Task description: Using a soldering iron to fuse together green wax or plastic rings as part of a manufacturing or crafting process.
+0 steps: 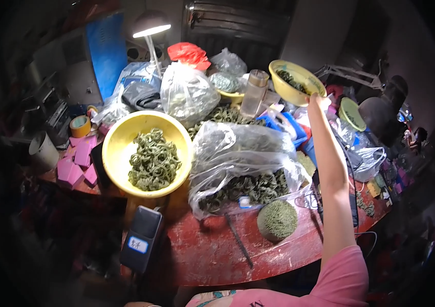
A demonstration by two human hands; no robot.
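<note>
My right arm stretches far forward, and my right hand [318,100] is closed at the near rim of a tilted yellow bowl [283,91]. Dark green ring-like pieces [293,80] lie inside that bowl. Its underside is hidden, so I cannot tell whether it rests on anything. My left hand does not show. A larger yellow bowl [116,176] at centre left holds a heap of dark green rings [154,161]. Beside it, a clear plastic bag [238,146] lies over more green rings [253,188].
On the red table [192,256] are a black power bank [142,238], a thin dark rod [239,240] and a round green textured piece [277,220]. Pink blocks [77,161] and a tape roll [80,126] sit left. A lit lamp [151,30], stuffed bags [187,94] and a clear bottle [254,93] stand behind.
</note>
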